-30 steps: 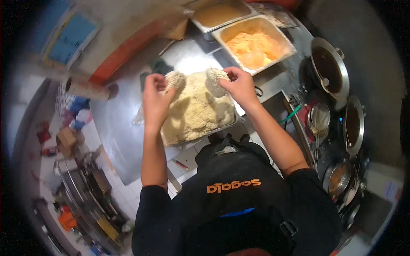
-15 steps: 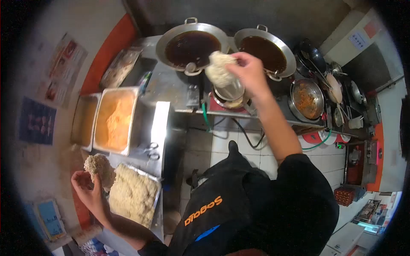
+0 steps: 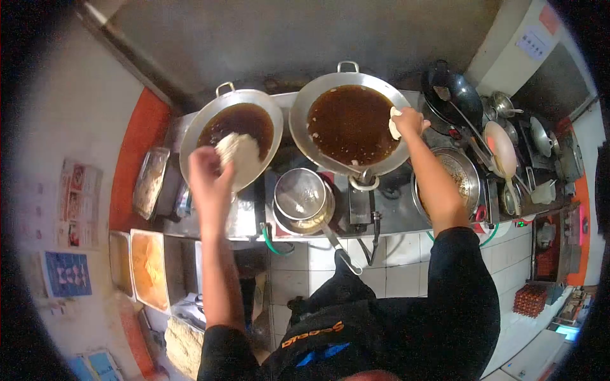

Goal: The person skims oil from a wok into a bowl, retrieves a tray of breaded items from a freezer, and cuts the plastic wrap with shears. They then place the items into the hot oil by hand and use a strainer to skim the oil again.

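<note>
My left hand (image 3: 210, 174) holds a pale, crumb-coated piece (image 3: 238, 155) by its edge, over the front part of the left wok (image 3: 189, 149), which contains dark brown oil. Another pale coated piece (image 3: 395, 124) is in my right hand (image 3: 412, 120), its fingers closed on it at the right rim of the right wok (image 3: 302, 120). Small light bits float in the brown oil (image 3: 352, 124) of that wok. At the lower left, a heap of pale coating (image 3: 184, 346) is partly hidden by my left arm.
A wire strainer (image 3: 300, 193) rests over a pot between and in front of the woks. A metal bin of orange powder (image 3: 149, 270) stands at the left. To the right are a metal bowl (image 3: 454, 174), a black wok (image 3: 462, 95) and a pale pan (image 3: 499, 146).
The view has shifted left and toward the stove. My left hand has carried its piece from beside the coating tray to the left wok. My right hand has moved its piece to the right wok.
</note>
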Demonstrator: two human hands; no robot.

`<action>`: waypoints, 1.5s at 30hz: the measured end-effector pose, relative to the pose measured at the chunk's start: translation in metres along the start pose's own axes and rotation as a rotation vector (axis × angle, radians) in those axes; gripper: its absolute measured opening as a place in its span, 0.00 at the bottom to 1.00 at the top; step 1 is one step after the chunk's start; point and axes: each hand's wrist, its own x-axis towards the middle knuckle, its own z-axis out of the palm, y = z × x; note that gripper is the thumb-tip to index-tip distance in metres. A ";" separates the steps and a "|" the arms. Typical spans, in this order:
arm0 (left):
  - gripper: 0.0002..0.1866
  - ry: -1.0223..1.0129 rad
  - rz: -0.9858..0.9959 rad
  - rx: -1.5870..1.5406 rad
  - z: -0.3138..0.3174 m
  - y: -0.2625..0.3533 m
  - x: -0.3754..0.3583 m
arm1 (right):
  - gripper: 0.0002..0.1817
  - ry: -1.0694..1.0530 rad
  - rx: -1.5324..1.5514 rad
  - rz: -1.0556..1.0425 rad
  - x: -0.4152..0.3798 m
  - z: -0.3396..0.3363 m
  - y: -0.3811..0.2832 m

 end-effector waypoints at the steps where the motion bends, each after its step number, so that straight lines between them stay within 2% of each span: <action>1: 0.16 0.008 0.046 -0.029 0.036 -0.007 0.013 | 0.15 -0.070 -0.031 0.039 0.008 0.003 0.001; 4: 0.17 0.007 0.081 -0.010 0.131 -0.015 0.040 | 0.16 -0.099 -0.165 0.088 0.030 0.029 0.006; 6: 0.18 -0.041 0.134 0.022 0.184 -0.042 0.055 | 0.17 -0.167 -0.160 0.092 0.050 0.052 0.012; 9: 0.19 -0.129 0.120 0.103 0.235 -0.055 0.064 | 0.20 -0.083 -0.198 0.047 0.071 0.077 0.021; 12: 0.21 -0.223 0.125 0.281 0.269 -0.078 0.074 | 0.21 -0.190 -0.223 0.098 0.070 0.047 0.018; 14: 0.20 -0.244 0.112 0.375 0.280 -0.082 0.074 | 0.17 -0.086 -0.025 -0.012 0.052 0.002 0.020; 15: 0.19 -0.265 0.103 0.468 0.285 -0.084 0.075 | 0.17 -0.005 0.054 0.001 0.054 -0.004 0.035; 16: 0.19 -0.265 0.095 0.469 0.291 -0.090 0.076 | 0.16 0.088 0.074 -0.058 0.039 -0.031 0.047; 17: 0.20 -0.247 0.075 0.576 0.300 -0.101 0.079 | 0.16 0.073 0.335 -0.120 0.027 -0.052 0.069; 18: 0.22 -0.229 0.055 0.684 0.308 -0.112 0.081 | 0.15 0.121 0.320 -0.191 0.007 -0.076 0.086; 20: 0.20 -0.230 0.024 0.697 0.318 -0.128 0.086 | 0.13 0.099 0.646 -0.251 -0.040 -0.116 0.128; 21: 0.20 -0.225 -0.003 0.733 0.323 -0.130 0.088 | 0.14 0.095 0.769 -0.143 -0.078 -0.144 0.127; 22: 0.20 -0.216 -0.031 0.769 0.327 -0.130 0.091 | 0.15 0.188 1.027 -0.317 -0.103 -0.135 0.167; 23: 0.18 -0.276 -0.063 0.762 0.328 -0.126 0.095 | 0.14 0.075 1.158 0.127 -0.125 -0.148 0.190; 24: 0.18 -0.269 -0.067 0.765 0.330 -0.128 0.101 | 0.13 0.099 0.836 0.188 -0.159 -0.175 0.171; 26: 0.20 -0.389 0.042 0.868 0.329 -0.132 0.112 | 0.17 0.292 0.654 0.061 -0.200 -0.171 0.210; 27: 0.21 -0.314 0.150 0.891 0.314 -0.119 0.113 | 0.17 0.283 0.728 0.161 -0.222 -0.174 0.215; 28: 0.23 -0.262 0.163 0.867 0.300 -0.111 0.124 | 0.18 0.267 0.800 0.262 -0.240 -0.177 0.214; 29: 0.24 -0.187 0.217 0.797 0.274 -0.095 0.126 | 0.18 0.252 0.801 0.247 -0.255 -0.178 0.208; 31: 0.25 -0.039 0.317 0.684 0.204 -0.056 0.121 | 0.20 0.308 1.064 0.279 -0.281 -0.173 0.182; 32: 0.24 0.036 0.361 0.645 0.163 -0.038 0.107 | 0.19 0.329 1.017 0.297 -0.285 -0.163 0.166; 34: 0.22 0.060 0.291 0.608 0.073 -0.007 0.065 | 0.17 0.280 1.026 0.169 -0.295 -0.143 0.106; 36: 0.23 0.139 0.235 0.562 -0.011 -0.006 0.012 | 0.14 0.068 1.268 0.040 -0.311 -0.123 0.039; 39: 0.21 0.304 0.061 0.618 -0.139 -0.029 -0.091 | 0.14 -0.517 1.499 -0.153 -0.361 -0.106 -0.078; 42: 0.18 0.501 -0.173 0.743 -0.266 -0.057 -0.213 | 0.12 -0.926 1.223 -0.521 -0.448 -0.088 -0.173; 44: 0.16 0.595 -0.397 0.853 -0.352 -0.065 -0.293 | 0.10 -1.087 1.160 -0.784 -0.522 -0.075 -0.232; 45: 0.15 0.668 -0.437 0.906 -0.393 -0.078 -0.330 | 0.09 -1.147 1.087 -0.951 -0.560 -0.073 -0.263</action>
